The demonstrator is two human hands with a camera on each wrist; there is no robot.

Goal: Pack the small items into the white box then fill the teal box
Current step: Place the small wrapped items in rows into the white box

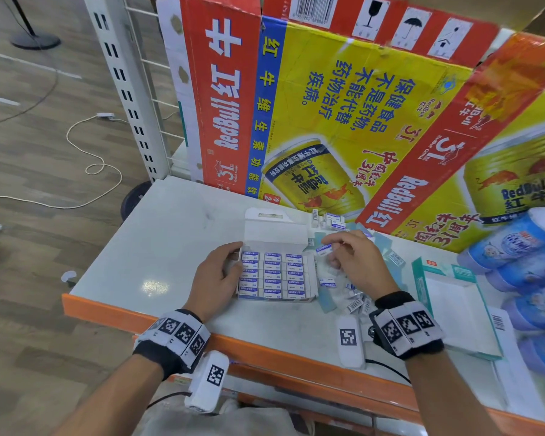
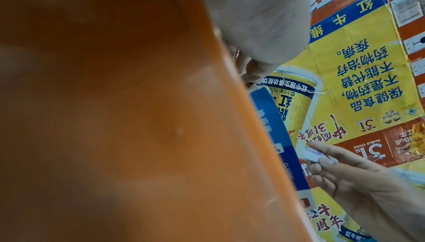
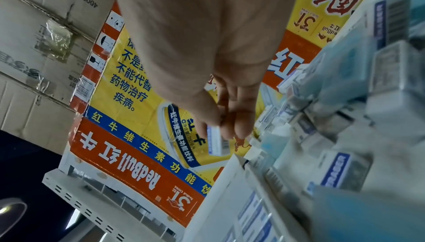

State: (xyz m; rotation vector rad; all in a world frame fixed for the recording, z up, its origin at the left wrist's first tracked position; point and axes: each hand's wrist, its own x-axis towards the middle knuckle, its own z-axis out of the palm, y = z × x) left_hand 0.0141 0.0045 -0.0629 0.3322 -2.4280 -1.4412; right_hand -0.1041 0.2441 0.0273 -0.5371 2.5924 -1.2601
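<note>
A white box (image 1: 276,228) lies open on the white shelf, its lid flap raised, holding rows of small blue-and-white erasers (image 1: 272,275). My left hand (image 1: 216,273) holds the box's left side, thumb at its top corner. My right hand (image 1: 353,258) hovers just right of the box and pinches one eraser (image 1: 324,248) between thumb and fingers; the same eraser (image 3: 216,141) shows in the right wrist view and again, eraser (image 2: 314,154), in the left wrist view. Loose erasers (image 1: 354,298) lie scattered under and behind the right hand. The teal box (image 1: 453,306) lies open at the right.
Red Bull cartons (image 1: 343,114) stand behind the work area. Blue wrapped packs (image 1: 523,256) are stacked at the far right. The shelf has an orange front edge (image 1: 265,344). A metal rack upright (image 1: 123,83) rises at the left over a wooden floor with cables.
</note>
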